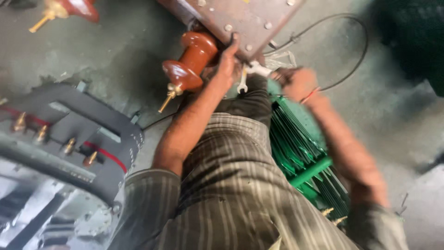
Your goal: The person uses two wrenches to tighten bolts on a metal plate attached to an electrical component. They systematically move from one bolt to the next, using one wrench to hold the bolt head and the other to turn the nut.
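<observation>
Left hand (227, 62) braces open-fingered on the rusty bolted plate (240, 18) beside the brown insulator (189, 62), while the blurred right hand (296, 83) clasps the spanner (247, 74) under the plate's edge; keep it squarely seated and turn steadily

Grey frame (104, 134) with brass studs left of the hands; green finned body (300, 148), seemingly a radiator, below them.

Insulator (187, 65) left of wrench (247, 74)
</observation>
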Demonstrator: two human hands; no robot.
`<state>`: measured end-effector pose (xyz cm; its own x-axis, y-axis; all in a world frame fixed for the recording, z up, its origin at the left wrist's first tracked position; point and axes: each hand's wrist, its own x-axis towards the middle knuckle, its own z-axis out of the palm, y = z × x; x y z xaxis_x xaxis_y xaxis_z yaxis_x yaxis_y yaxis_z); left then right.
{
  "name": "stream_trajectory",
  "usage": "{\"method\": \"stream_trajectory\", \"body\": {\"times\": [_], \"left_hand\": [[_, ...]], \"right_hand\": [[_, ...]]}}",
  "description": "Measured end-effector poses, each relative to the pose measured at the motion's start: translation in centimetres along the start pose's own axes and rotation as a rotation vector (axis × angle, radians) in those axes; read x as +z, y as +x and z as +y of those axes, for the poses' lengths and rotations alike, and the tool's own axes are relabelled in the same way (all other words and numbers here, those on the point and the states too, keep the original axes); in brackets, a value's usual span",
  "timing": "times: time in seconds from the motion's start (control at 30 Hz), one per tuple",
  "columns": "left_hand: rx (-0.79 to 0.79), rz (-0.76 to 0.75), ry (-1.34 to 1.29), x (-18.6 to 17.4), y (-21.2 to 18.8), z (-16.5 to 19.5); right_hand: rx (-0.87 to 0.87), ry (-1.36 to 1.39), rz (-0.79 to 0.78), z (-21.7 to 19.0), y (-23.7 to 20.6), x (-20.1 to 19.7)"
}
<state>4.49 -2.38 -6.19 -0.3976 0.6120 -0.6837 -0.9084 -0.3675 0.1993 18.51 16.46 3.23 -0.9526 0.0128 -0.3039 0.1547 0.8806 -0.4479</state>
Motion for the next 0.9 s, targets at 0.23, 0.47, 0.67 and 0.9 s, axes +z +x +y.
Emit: {"method": "stream_trajectory", "body": {"times": [0.23,0.47,0.67,0.9], "left_hand": [[-0.059,-0.045,0.042,0.2,1.7,0.5],[0.067,0.027,0.265,0.1,2.2,-0.3],[-0.007,0.067,0.179,3.1,0.9,0.2],[-0.025,-0.006,0.218,3.0,0.7,-0.2]], "right_hand": [[-0.305,-0.376,-0.363,4.6,13.5,-7.7],[-0.365,-0.352,-0.683,4.2,18.2,-7.1],[-0.110,-0.187,-0.438,5.5,12.7,-5.9],[-0.128,-0.288,-0.169,6.2,6.3,-2.0]]}}
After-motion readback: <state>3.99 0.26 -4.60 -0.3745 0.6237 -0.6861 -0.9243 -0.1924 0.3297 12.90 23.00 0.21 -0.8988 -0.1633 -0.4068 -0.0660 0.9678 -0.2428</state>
